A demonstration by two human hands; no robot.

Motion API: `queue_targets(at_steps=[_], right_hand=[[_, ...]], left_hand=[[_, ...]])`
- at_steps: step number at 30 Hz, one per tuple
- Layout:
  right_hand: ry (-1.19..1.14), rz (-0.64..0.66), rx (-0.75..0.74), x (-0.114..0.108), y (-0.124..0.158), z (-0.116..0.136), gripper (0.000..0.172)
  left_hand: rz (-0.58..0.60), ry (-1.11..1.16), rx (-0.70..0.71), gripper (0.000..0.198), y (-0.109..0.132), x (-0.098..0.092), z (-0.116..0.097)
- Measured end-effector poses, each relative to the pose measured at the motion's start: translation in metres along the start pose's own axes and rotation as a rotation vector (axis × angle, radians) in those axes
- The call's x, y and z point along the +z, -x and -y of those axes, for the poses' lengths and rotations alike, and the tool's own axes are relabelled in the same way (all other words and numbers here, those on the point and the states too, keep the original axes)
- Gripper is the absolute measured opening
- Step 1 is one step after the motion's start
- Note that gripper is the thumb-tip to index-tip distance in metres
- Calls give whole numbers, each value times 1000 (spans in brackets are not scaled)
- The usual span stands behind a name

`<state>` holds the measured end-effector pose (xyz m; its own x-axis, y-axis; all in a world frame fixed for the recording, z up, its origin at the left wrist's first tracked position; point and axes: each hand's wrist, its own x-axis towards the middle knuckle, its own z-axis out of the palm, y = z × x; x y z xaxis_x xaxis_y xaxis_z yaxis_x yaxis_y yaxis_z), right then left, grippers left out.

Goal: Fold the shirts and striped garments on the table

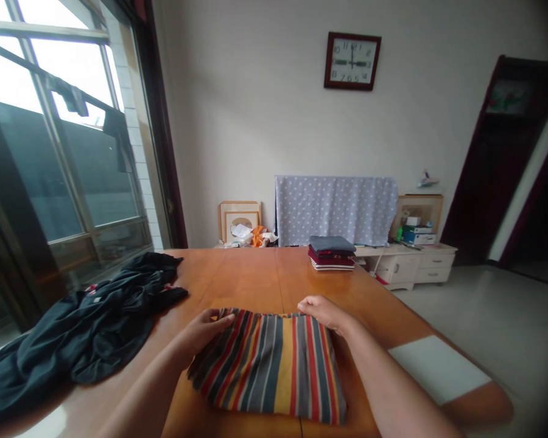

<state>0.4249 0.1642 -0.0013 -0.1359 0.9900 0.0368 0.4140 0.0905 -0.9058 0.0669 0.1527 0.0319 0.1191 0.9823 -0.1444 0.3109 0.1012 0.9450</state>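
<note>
surface: orange-brown wooden surface (pixel 242 286) filling the lower view; a seam runs down its middle, away from me
window: large metal-framed window (pixel 64 152) on my left; dark cloth hangs near its top
dark garment: crumpled black garment (pixel 84 322) heaped on the left of the surface; near my left hand, not touching it
polka-dot cloth: grey-blue cloth with white dots (pixel 335 210) draped against the far wall
striped garment: folded striped garment (pixel 267 368) lying flat in front of me at the near part of the surface; red, grey and yellow stripes; between my hands
low cabinet: white low cabinet (pixel 404 267) beyond the far right of the surface
white sheet: flat white sheet (pixel 438 368) on the right of the surface; just beside my right forearm
clothes stack: stack of folded clothes (pixel 331 253) at the far side of the surface; dark blue on maroon on striped
wall clock: square wall clock (pixel 352 61) with a dark red frame, high on the wall
left hand: left hand (pixel 205 328) resting open on the garment's upper left corner; not clenched
right hand: right hand (pixel 324 313) resting open on the garment's far edge; not clenched
</note>
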Motion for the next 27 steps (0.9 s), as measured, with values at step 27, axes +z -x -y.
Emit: queue_targets(at_steps=[27], right_hand=[[120, 101, 33, -37, 27, 0, 24]], left_hand=[[-22, -994, 511, 28, -57, 37, 3]])
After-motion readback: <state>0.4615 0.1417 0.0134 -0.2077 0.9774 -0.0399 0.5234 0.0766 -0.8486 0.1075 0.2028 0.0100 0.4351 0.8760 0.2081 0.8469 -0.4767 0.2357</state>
